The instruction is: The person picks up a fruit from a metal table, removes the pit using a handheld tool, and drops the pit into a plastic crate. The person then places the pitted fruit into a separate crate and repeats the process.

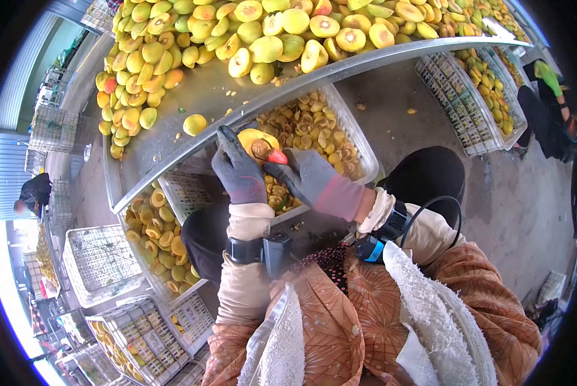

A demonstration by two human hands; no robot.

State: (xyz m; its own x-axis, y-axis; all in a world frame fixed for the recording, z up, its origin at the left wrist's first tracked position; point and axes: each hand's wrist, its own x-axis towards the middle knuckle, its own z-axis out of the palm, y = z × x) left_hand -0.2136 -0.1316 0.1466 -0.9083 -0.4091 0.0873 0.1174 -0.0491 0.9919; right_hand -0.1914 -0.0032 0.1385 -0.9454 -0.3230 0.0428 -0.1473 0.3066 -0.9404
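In a grey glove, my left hand (pixel 238 166) is closed round a halved yellow fruit (pixel 267 137), cut face up with a brown centre. My right hand (pixel 314 181), in a grey and pink glove, grips a small tool with a red handle (pixel 277 156). The tool's tip is at the fruit's centre. Both hands are just below the metal table edge (pixel 288 78), above a white crate (pixel 359 138) of hollowed fruit pieces and scraps. A single fruit half (pixel 194 125) lies on the table near my left hand.
Many fruit halves (pixel 262 48) are heaped on the metal table. A crate of hollowed halves (pixel 163 241) stands at lower left, beside an empty white crate (pixel 102 257). Another fruit crate (pixel 459 106) is at right, near a person in green gloves (pixel 548 77). Another person (pixel 36 193) bends at far left.
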